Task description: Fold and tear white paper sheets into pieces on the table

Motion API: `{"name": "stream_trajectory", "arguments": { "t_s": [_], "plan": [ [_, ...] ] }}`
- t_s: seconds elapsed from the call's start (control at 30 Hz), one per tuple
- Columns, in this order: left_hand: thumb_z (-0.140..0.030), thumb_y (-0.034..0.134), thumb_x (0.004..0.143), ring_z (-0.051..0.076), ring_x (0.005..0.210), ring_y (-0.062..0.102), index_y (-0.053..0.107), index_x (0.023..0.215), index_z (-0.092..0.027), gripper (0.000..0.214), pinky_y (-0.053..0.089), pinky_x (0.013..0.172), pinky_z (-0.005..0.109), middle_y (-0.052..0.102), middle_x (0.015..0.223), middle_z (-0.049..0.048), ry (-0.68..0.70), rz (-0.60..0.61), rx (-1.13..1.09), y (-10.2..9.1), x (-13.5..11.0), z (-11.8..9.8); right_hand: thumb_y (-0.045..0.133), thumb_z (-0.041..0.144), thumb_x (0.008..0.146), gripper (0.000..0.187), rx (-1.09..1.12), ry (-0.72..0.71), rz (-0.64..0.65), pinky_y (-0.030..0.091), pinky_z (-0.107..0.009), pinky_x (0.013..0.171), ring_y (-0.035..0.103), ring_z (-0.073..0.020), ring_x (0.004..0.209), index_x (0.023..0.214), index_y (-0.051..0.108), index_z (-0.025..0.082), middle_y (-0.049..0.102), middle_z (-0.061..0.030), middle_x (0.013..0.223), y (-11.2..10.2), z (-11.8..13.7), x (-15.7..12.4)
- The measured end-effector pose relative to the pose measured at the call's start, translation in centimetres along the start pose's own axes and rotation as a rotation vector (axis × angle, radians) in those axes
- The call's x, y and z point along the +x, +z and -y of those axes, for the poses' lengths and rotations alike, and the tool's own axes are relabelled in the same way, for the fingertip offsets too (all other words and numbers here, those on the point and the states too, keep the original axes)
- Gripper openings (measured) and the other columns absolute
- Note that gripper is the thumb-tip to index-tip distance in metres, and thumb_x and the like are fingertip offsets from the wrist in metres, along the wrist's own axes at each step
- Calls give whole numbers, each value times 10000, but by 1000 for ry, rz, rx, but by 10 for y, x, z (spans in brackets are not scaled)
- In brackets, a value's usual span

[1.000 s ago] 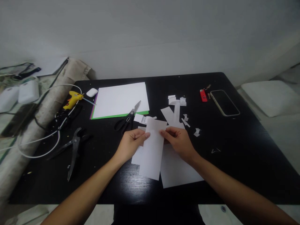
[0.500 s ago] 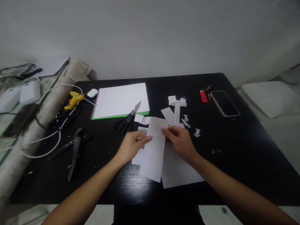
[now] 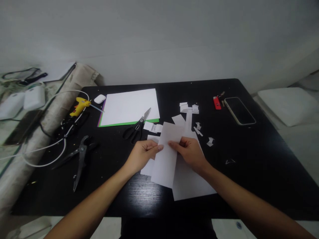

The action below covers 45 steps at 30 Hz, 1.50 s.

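Note:
A white strip of paper is pinched between both hands, raised a little above the black table and slightly tilted. My left hand grips its left edge, thumb on top. On the right edge my right hand is closed too, its thumb on the face of the strip and its other fingers behind. Below the strip lies a larger white sheet. Just beyond the hands are a folded paper piece and a long paper piece with a folded top. Parts of the papers underneath are hidden.
Scissors lie across a stack of paper at the back. Left are a yellow glue gun, a white case and black shears. Right are paper scraps, a red lighter and a phone.
My right thumb has slid left, further onto the strip's face. The strip has turned slightly, its top leaning more to the right and its lower end lifted a little.

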<state>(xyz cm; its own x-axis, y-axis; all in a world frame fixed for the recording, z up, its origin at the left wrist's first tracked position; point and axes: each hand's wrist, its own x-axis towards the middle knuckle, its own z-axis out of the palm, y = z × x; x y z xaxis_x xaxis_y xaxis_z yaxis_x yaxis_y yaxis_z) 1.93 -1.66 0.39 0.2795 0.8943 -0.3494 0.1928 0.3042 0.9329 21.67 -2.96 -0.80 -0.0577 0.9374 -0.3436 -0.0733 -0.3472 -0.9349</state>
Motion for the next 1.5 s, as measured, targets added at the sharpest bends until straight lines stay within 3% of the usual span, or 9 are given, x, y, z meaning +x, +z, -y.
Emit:
{"name": "stream_trajectory", "arguments": {
  "t_s": [0.37,0.87,1.07,1.33,1.5],
  "plan": [
    [-405,746,807,82,505,489,680,702,-157,277,373,493,202,595,578,-25,8,32,-13,0,1,3,841,441,760,286,27,-24,-28,587,-361,760,731,-235,835,887,807,187,789,-74,876,-1,7,-3],
    [-355,735,838,86,556,537,697,755,-148,226,445,563,209,632,619,-15,21,30,-9,-2,1,8,821,412,784,252,60,-63,-87,602,-362,746,733,-230,828,916,815,197,790,-63,881,-4,7,0],
    [-360,719,853,96,586,568,705,779,-145,228,478,594,220,656,657,-1,29,84,-26,-3,2,5,848,415,743,266,108,-50,-170,591,-364,728,707,-214,756,865,806,182,784,-61,838,-7,8,5],
    [-326,705,849,78,519,486,686,783,-141,197,414,528,201,565,560,-38,66,67,-3,-2,0,4,857,419,739,288,151,-20,-209,600,-385,787,705,-229,849,903,803,188,775,-58,891,-9,15,5],
    [-323,693,860,70,500,442,684,789,-141,196,359,490,193,529,550,-47,100,24,29,-2,-1,4,892,455,686,344,226,28,-108,591,-376,762,712,-221,780,871,802,179,783,-68,879,-2,10,1]
  ]
}}
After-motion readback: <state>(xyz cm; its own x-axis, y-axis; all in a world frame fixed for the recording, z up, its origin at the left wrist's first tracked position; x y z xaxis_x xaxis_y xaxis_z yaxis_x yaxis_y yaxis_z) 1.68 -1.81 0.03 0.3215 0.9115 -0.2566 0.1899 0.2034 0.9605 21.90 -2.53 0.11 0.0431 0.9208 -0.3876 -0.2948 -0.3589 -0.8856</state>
